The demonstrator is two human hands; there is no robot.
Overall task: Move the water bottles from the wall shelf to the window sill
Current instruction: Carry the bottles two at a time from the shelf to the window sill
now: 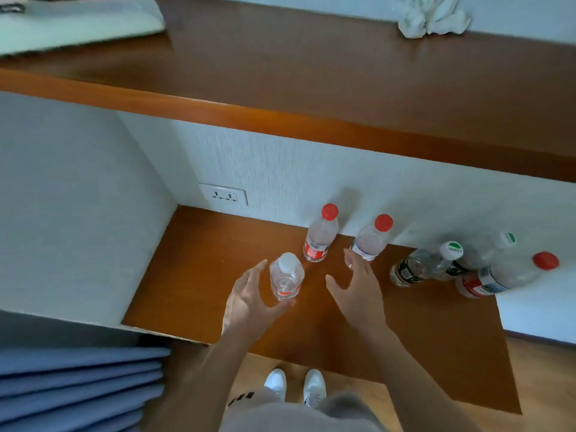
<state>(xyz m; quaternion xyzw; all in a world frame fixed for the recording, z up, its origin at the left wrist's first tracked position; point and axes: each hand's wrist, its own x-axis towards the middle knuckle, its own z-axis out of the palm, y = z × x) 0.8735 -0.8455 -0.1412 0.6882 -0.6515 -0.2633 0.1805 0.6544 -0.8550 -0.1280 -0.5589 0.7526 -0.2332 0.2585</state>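
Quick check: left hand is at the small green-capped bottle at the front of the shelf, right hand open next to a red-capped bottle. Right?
Not quite: the head view shows the small bottle at the left hand has a white cap, not green. The rest stands: it is at the front of the shelf, and the right hand is open next to a red-capped bottle.

Red-capped clear bottle (321,235), white-capped bottle (286,275), orange-brown shelf (202,260), white shoes (276,383), perhaps blue curtain (78,385)

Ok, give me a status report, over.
Left hand cupped round white-capped bottle, grip unclear. Right hand open beside red-capped bottle. Four other bottles on shelf.
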